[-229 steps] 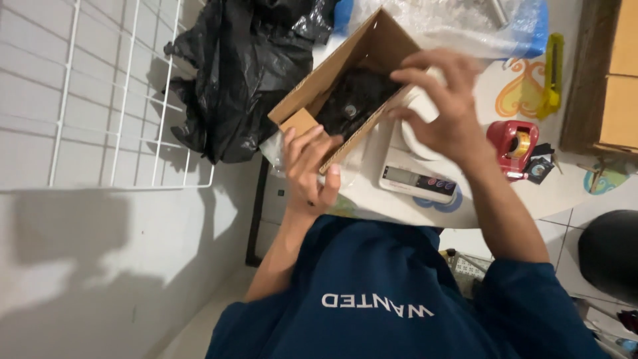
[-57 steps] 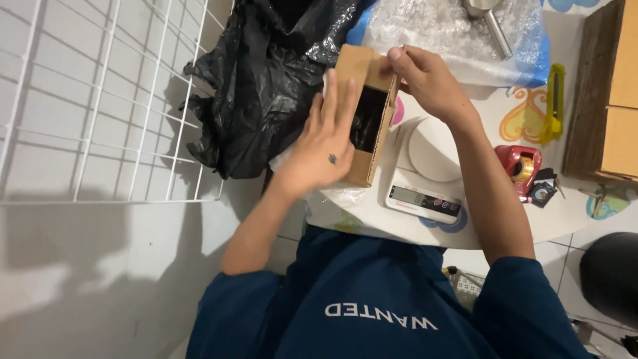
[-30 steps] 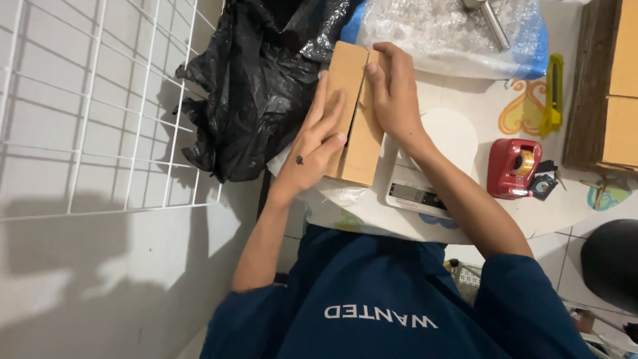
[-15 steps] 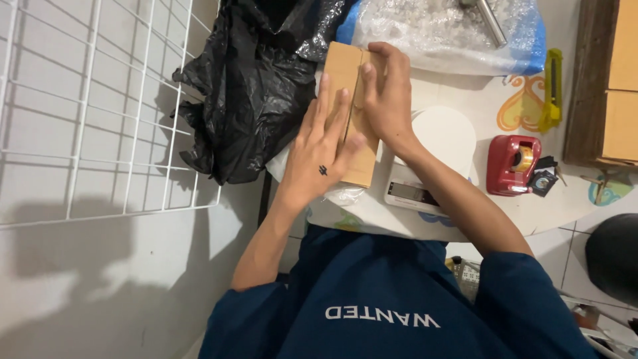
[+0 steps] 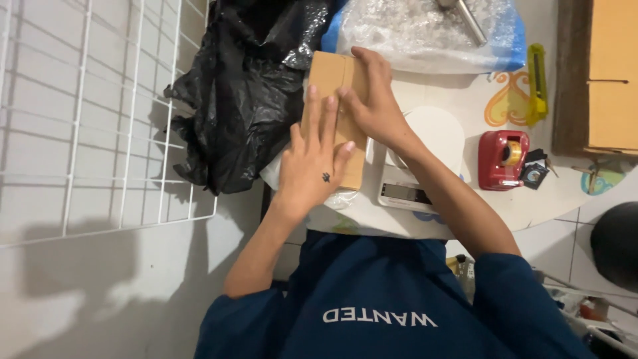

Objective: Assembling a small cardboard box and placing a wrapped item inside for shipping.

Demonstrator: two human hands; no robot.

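Black crumpled plastic bag (image 5: 249,100) sat at table's left edge; left hand (image 5: 312,166) lay flat, fingers spread, on the closed oblong brown cardboard box (image 5: 330,73) beside it. Right hand (image 5: 372,100), fingers extended, pressed the flaps, fully shut since earlier. White digital scale (image 5: 432,143) and red tape dispenser (image 5: 503,158) unmoved.

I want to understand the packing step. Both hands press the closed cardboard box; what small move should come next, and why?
Probably the right hand reaches for the red tape dispenser: the cardboard box shows no tape, and the left hand already holds the flaps flat.
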